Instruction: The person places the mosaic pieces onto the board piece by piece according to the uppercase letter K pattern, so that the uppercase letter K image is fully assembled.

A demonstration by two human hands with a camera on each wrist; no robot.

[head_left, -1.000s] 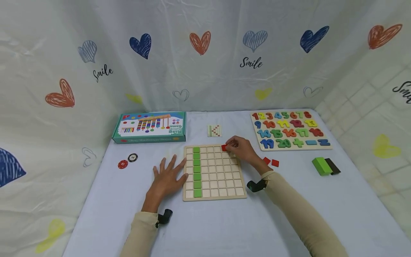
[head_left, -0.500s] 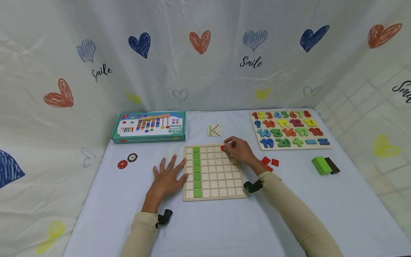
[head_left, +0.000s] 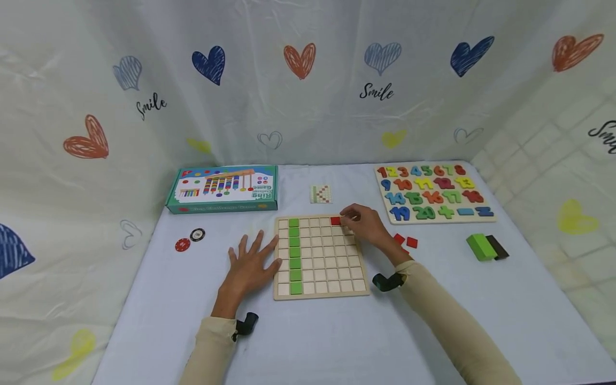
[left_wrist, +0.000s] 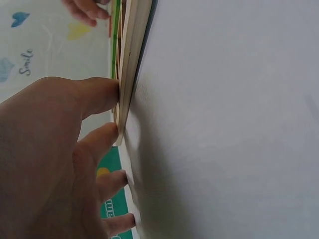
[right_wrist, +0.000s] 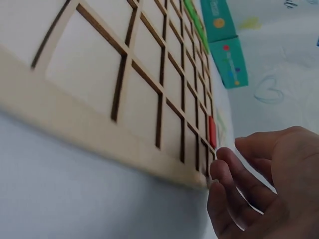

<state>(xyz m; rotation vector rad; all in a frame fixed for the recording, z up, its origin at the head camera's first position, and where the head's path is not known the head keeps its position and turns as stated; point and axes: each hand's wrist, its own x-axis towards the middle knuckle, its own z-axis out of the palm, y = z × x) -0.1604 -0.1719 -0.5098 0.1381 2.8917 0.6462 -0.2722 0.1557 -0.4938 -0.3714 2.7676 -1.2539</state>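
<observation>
A wooden grid board [head_left: 322,297] lies on the white table, with a column of green square tiles [head_left: 295,261] in its second column from the left. One red tile [head_left: 335,221] sits in a cell of the far row. Just right of that tile is my right hand [head_left: 363,224], its fingers loosely curled and nothing visible between them in the right wrist view. My left hand [head_left: 247,270] is spread at the board's left side, thumb and index fingertips touching the wooden edge [left_wrist: 130,55]. Loose red tiles [head_left: 412,243] lie beyond my right wrist, partly hidden by it.
A small pattern card [head_left: 321,194] lies behind the board. At back left is a ring game box [head_left: 221,208], with red [head_left: 182,245] and black [head_left: 197,235] chips before it. A number puzzle [head_left: 409,222] stands back right; green [head_left: 482,247] and dark [head_left: 498,247] blocks are nearer.
My right hand first shifted slightly left over the red tile, then drew off it to the right, leaving the tile in its cell. The left hand has stayed put.
</observation>
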